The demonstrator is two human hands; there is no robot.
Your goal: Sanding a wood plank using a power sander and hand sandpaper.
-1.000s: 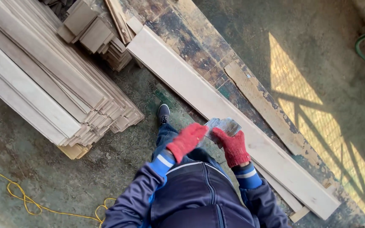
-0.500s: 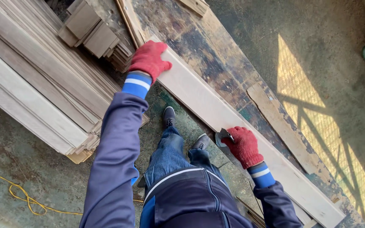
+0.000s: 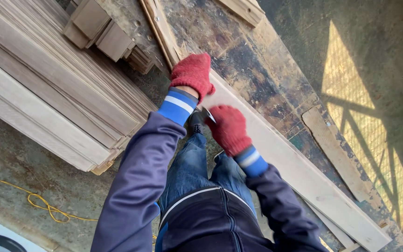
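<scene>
A long pale wooden plank [image 3: 299, 170] lies slantwise on a stained, paint-marked board [image 3: 253, 60]. My left hand [image 3: 193, 73], in a red knit glove, presses down on the plank's far end. My right hand [image 3: 228, 127], also red-gloved, is closed around a folded grey sheet [image 3: 207, 115], likely sandpaper, held against the plank's near edge just below my left hand. Most of the sheet is hidden inside the glove.
A tall stack of pale boards [image 3: 47, 98] fills the left, with short offcuts [image 3: 106, 37] on top. A yellow cord [image 3: 47, 210] curls on the concrete floor. A loose narrow strip [image 3: 339, 156] lies right of the plank. My legs and shoe stand beside the plank.
My right hand has slid with the grey sheet up the plank's edge toward my left hand. My left hand stays on the plank's far end. The view has shifted up along the plank.
</scene>
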